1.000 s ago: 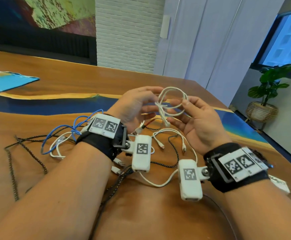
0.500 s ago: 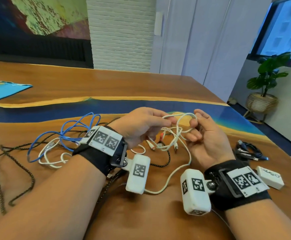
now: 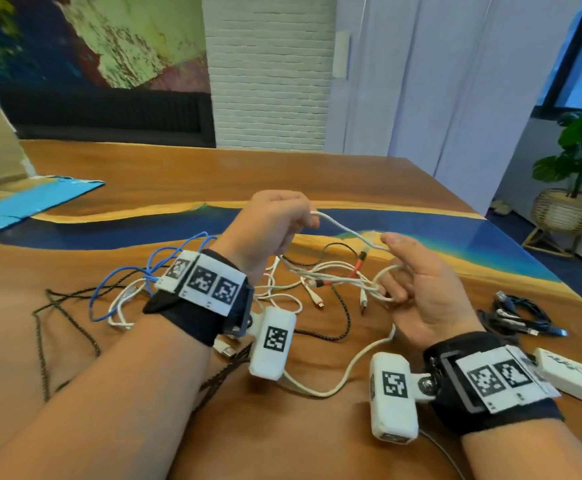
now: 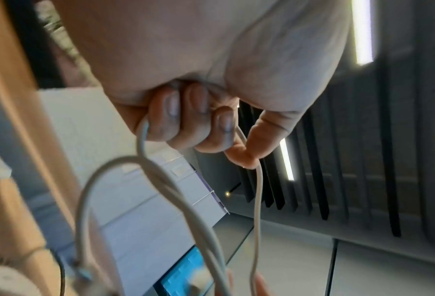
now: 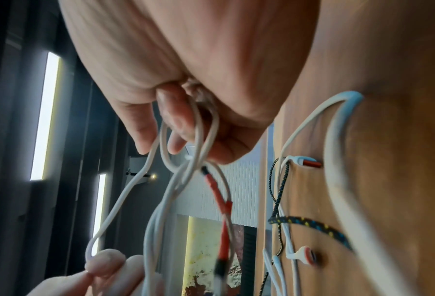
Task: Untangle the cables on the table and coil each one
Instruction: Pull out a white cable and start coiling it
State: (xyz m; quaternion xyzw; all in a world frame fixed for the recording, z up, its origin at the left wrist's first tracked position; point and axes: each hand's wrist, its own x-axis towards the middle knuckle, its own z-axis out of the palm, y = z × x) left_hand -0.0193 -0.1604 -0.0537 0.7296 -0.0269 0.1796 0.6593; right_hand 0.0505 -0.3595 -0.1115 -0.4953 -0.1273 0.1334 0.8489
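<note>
I'm mid-untangle: my left hand [image 3: 271,226] pinches the thin white charging cable [image 3: 346,231], my right hand's [image 3: 417,289] curled fingers hook its loops; next I'd draw it free of the black braided cable [image 3: 346,317].

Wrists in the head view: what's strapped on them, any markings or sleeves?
No sleeves; forearms bare. Each wrist carries a black band with a white plate of square black-and-white fiducial markers, plus a rounded white camera pod on a small bracket, itself tagged with one marker: left pod, right pod. Right plate matches.
</note>
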